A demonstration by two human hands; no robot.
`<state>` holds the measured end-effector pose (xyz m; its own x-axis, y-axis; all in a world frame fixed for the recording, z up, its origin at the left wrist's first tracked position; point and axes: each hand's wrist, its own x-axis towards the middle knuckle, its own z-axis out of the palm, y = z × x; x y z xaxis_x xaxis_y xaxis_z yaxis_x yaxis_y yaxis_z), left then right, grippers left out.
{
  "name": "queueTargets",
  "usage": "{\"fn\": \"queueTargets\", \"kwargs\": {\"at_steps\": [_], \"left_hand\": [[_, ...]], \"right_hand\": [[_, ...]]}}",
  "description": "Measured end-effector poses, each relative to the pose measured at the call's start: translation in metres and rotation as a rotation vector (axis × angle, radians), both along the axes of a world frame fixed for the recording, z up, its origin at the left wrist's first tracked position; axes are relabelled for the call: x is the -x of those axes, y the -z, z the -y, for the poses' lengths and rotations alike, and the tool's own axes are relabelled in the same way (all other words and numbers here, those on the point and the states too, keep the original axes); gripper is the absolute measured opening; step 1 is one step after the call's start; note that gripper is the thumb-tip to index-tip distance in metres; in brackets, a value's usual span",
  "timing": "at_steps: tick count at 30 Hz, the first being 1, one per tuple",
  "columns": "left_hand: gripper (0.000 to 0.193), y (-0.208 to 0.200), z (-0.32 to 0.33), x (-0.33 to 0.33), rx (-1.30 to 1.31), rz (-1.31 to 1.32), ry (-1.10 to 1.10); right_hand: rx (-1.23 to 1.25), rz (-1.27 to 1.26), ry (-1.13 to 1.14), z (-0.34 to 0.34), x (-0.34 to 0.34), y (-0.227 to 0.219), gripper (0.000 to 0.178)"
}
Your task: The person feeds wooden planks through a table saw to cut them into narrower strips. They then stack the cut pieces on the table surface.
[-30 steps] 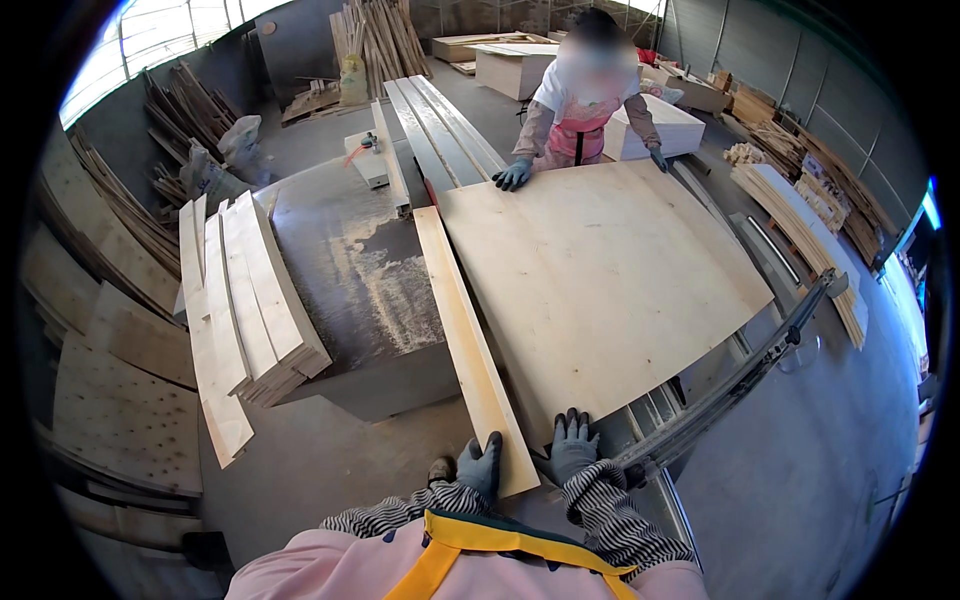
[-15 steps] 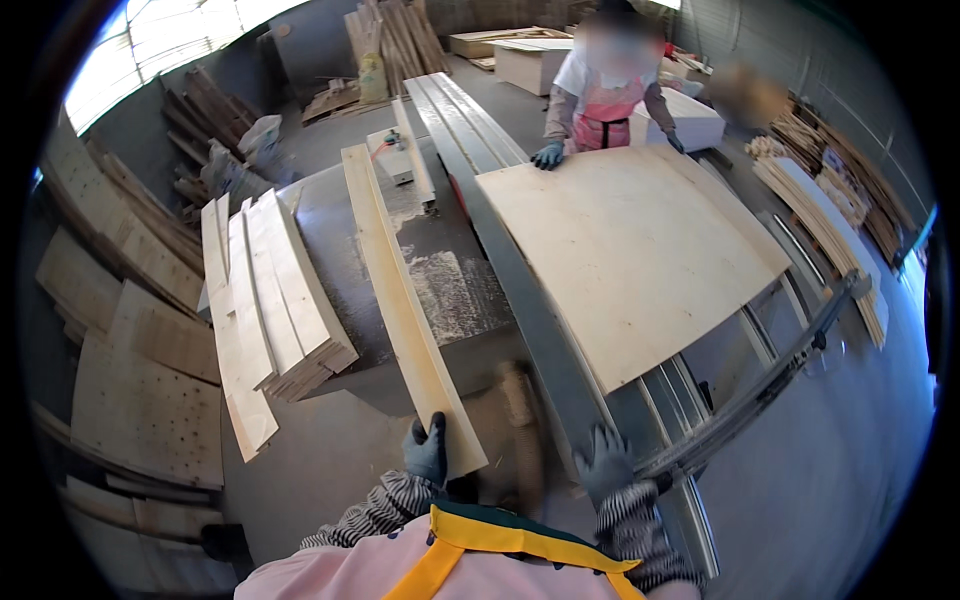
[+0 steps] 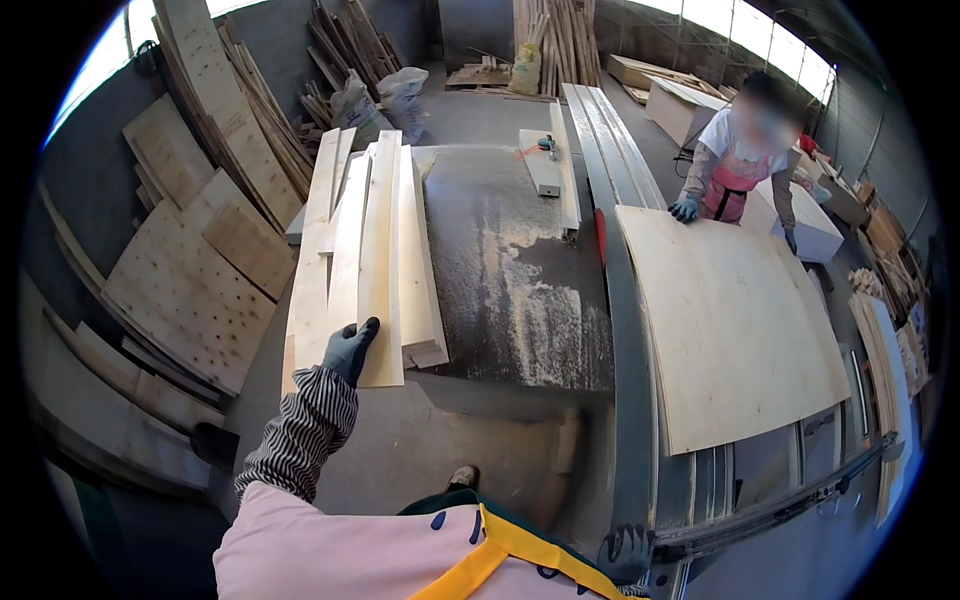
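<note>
My left hand (image 3: 349, 350), in a grey-blue glove, is closed on the near end of a long, pale wooden strip (image 3: 381, 250). That strip lies along the top of a stack of similar strips (image 3: 425, 300) at the left edge of a dark, dust-streaked saw table (image 3: 500, 250). Low in the picture, my gloved right hand (image 3: 626, 553) rests by the near end of the grey sliding table (image 3: 632, 420), its fingers apart and nothing seen in them. A large plywood sheet (image 3: 740, 330) lies on that sliding table, right of my hands.
Across the sheet stands a co-worker (image 3: 745, 165), one gloved hand on its far edge. A metal crossbar (image 3: 790, 500) runs along the sheet's near side. A small tool (image 3: 546, 144) sits near the fence. Boards (image 3: 190, 285) lean at the left wall; more lie stacked at far right.
My left hand has carried the strip leftward from over the saw table onto the stack. The view has swung left. My right hand stays by the sliding table, now lower in the picture.
</note>
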<state>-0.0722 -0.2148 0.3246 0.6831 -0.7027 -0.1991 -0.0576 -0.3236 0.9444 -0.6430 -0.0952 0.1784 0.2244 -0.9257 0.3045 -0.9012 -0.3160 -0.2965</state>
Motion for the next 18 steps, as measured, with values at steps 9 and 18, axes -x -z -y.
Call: {"fn": "queueTargets", "kwargs": {"at_steps": [9,18], "left_hand": [[0.045,0.008,0.033,-0.035,-0.124,-0.082,-0.083],[0.049,0.013,0.032,-0.046,-0.062,-0.080,-0.097]], "right_hand": [[0.037,0.006,0.056,0.100,-0.039,0.008,0.022],[0.001,0.006,0.027,0.244,-0.088,0.019,0.032]]}}
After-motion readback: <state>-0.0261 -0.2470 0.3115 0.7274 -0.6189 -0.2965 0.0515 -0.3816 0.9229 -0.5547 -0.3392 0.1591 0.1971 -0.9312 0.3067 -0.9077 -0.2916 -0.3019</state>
